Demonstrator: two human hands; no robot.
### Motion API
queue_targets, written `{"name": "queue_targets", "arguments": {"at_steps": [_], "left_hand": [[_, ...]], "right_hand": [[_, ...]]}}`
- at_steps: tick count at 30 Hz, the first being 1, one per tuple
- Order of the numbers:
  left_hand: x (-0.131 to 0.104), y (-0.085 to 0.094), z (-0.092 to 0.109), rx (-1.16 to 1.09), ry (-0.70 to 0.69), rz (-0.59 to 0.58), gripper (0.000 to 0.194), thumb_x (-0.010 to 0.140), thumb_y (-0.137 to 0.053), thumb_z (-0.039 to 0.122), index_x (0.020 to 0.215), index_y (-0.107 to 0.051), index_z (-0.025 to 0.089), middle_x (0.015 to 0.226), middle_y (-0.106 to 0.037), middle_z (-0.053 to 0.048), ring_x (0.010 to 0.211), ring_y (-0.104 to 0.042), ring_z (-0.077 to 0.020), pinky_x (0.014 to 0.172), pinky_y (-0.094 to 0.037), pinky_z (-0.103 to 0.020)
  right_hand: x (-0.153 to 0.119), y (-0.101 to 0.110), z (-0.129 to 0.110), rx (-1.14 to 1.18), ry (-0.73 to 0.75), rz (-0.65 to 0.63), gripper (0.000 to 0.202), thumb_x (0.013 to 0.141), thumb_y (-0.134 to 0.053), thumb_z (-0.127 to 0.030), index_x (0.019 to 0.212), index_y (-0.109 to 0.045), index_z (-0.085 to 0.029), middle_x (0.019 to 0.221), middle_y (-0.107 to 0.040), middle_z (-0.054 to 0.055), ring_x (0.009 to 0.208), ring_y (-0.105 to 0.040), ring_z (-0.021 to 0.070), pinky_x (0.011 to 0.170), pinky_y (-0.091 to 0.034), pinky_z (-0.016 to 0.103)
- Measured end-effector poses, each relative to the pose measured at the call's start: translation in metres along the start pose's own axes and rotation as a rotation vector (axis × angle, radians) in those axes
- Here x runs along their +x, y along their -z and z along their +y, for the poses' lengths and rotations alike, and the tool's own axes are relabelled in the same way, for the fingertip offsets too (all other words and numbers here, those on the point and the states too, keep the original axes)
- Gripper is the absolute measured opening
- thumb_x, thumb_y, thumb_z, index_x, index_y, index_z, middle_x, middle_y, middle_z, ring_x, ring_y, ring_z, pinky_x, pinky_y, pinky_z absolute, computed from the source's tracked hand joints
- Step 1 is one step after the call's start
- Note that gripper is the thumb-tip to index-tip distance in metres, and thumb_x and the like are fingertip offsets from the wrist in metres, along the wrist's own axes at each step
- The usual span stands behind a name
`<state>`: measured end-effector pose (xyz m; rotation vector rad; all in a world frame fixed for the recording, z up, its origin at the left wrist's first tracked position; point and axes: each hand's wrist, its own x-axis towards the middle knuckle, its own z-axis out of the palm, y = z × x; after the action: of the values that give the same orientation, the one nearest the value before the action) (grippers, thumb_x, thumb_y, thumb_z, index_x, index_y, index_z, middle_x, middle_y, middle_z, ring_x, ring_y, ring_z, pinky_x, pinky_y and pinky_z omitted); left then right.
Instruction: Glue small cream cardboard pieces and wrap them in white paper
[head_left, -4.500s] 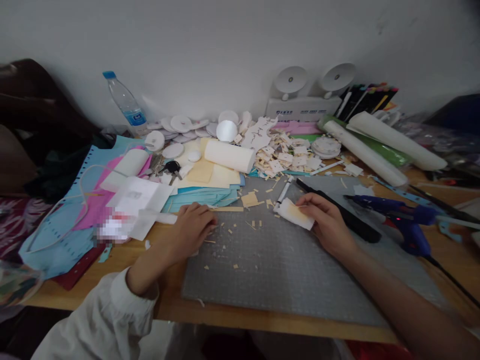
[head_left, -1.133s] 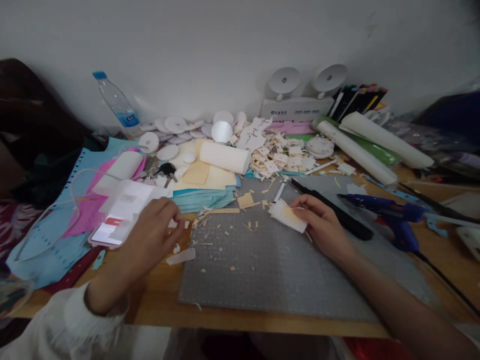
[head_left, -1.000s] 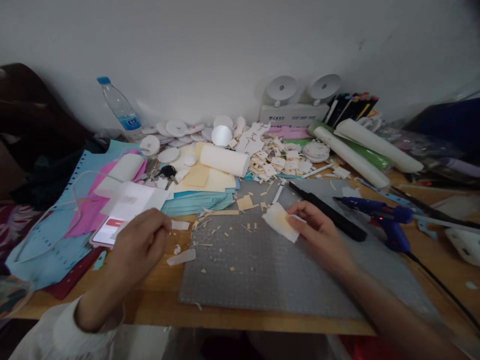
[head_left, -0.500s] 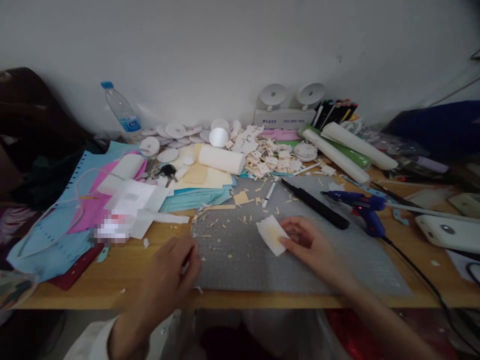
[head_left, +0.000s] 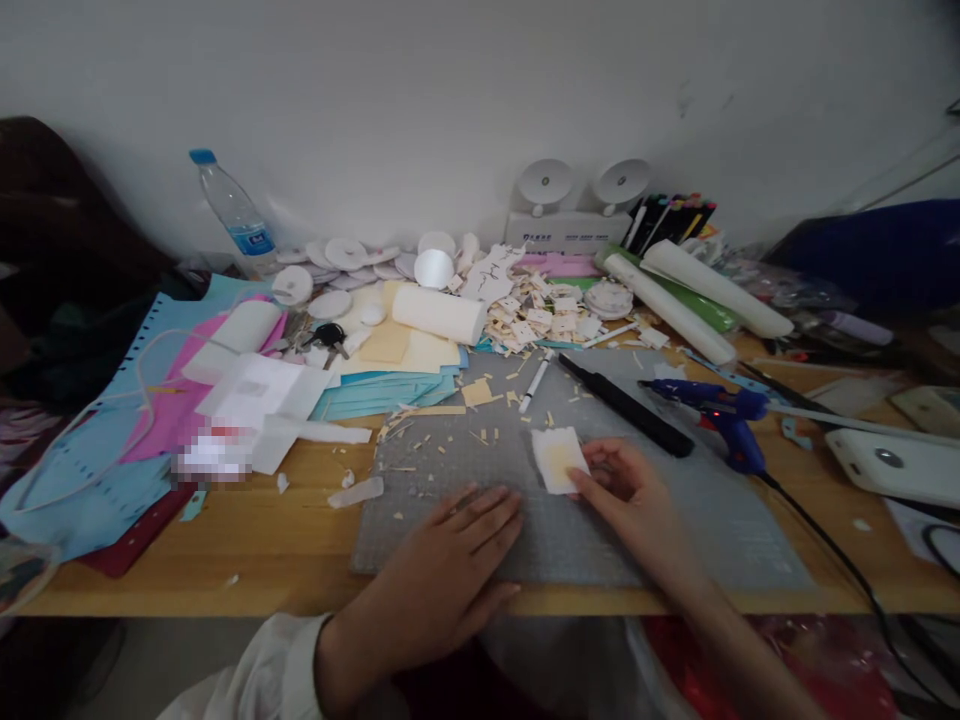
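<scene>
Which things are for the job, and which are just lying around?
Seem to be for the job:
white square with a yellowish patch, pinched by the right hand
grey mat, beneath the hands

Probably just lying around:
water bottle, at the back
keys, left of the white roll

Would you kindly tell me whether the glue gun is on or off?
Apparently on: a small red light glows on the glue gun. Whether it is hot, I cannot tell.
</scene>
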<state>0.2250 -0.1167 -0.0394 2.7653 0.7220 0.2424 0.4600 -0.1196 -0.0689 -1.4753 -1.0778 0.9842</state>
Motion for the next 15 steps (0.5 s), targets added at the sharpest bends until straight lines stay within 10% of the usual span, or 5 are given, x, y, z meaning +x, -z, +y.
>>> {"name": "queue_targets", "arguments": {"at_steps": [8, 15], "left_hand": [[-0.011, 0.000, -0.030, 0.179, 0.087, 0.045, 0.047, 0.095, -0.041, 0.037, 0.140, -0.038, 0.021, 0.141, -0.048, -0.004, 0.132, -0.041, -0.0208, 0.113, -0.025, -0.043], [-0.006, 0.018, -0.030, 0.173, 0.080, 0.123, 0.034, 0.095, -0.041, 0.029, 0.124, -0.056, 0.019, 0.133, -0.057, -0.005, 0.124, -0.049, -0.0221, 0.110, -0.030, -0.045]], "right_hand": [[-0.011, 0.012, -0.009, -0.196, 0.138, -0.053, 0.012, 0.081, -0.060, -0.039, 0.085, -0.061, -0.027, 0.086, -0.063, 0.004, 0.083, -0.063, 0.0212, 0.076, -0.054, 0.038], [-0.007, 0.096, 0.001, -0.410, 0.379, 0.953, 0.018, 0.074, -0.068, -0.032, 0.092, -0.063, -0.030, 0.094, -0.064, 0.012, 0.092, -0.064, 0.0296, 0.081, -0.049, 0.046]]}}
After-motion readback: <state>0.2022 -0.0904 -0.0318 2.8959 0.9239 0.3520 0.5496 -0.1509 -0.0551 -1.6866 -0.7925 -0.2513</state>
